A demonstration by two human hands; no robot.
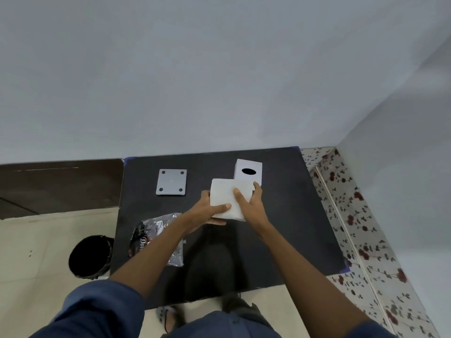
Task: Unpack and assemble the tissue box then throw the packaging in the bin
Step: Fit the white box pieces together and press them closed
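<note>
Two hands hold a white tissue stack just short of the open-topped tissue box cover.

The left hand [211, 211] grips the tissue stack [230, 200] from below and the near left edge, thumb on top; the right hand [251, 203] clasps its right side, fingers [256, 185] curled over the far corner. The box cover [247, 172], oval hole facing up, stands just beyond those fingers, on the right hand's side. The grey base plate [172, 182] lies on the desk [292, 215] well left. Empty packaging [158, 237] sits near the left forearm, the bin [89, 256] beyond it on the floor.
</note>
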